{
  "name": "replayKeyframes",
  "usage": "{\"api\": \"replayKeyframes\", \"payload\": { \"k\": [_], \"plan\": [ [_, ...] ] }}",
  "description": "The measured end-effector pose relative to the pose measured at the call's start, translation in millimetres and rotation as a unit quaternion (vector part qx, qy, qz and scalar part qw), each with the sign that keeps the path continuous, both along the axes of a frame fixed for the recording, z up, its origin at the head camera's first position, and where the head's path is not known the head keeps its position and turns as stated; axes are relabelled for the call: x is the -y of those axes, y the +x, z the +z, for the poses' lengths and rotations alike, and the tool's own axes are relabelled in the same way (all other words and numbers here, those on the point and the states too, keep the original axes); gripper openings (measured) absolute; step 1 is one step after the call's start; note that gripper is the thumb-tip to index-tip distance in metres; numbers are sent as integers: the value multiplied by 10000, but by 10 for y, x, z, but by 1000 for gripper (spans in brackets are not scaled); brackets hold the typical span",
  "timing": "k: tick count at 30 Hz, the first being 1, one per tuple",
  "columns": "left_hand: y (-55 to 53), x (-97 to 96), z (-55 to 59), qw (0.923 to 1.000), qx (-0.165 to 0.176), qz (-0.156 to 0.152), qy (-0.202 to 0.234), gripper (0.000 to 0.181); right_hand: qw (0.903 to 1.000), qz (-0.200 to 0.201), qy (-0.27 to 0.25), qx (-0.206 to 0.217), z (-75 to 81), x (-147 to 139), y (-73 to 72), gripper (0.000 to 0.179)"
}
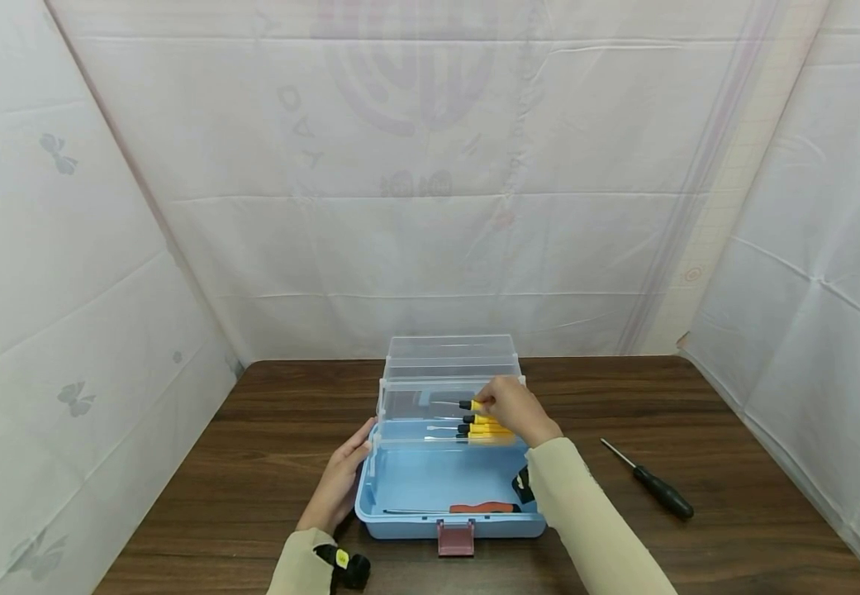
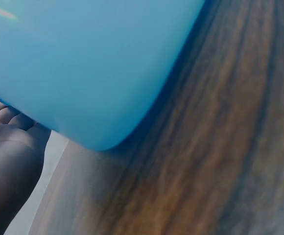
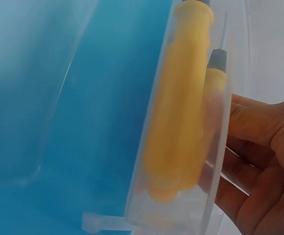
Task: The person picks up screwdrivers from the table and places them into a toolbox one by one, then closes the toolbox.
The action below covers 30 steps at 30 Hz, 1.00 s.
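A light blue toolbox stands with its clear lid raised and its clear tray swung up behind. My right hand pinches a yellow-handled screwdriver at the tray; its tip points left. Several yellow screwdrivers lie in the tray. In the right wrist view, yellow handles show through the clear wall, with my fingers behind it. My left hand rests against the toolbox's left side. The left wrist view shows the blue outer wall beside my palm.
An orange-handled screwdriver lies along the toolbox's front inside. A black object is partly hidden by my right sleeve. To the right, a black-handled screwdriver lies on the dark wooden table. A pink latch hangs down in front.
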<state>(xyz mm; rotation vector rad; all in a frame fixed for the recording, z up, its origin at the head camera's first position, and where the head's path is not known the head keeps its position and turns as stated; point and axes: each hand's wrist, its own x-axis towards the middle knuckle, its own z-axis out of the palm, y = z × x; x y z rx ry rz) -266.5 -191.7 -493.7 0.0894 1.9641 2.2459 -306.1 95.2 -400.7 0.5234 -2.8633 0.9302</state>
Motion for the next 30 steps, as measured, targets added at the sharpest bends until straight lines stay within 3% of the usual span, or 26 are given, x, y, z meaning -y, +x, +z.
{"api": "replayKeyframes", "payload": {
  "k": [18,30],
  "plan": [
    [1,-10,-8,9999,-18,-74,100,52,9998,53,-11,-169,-54,-23,-9,18],
    [11,-11,-14,9999,-56,-69,113,54,10000,46,15,3,-50,-36,9,20]
  ]
}}
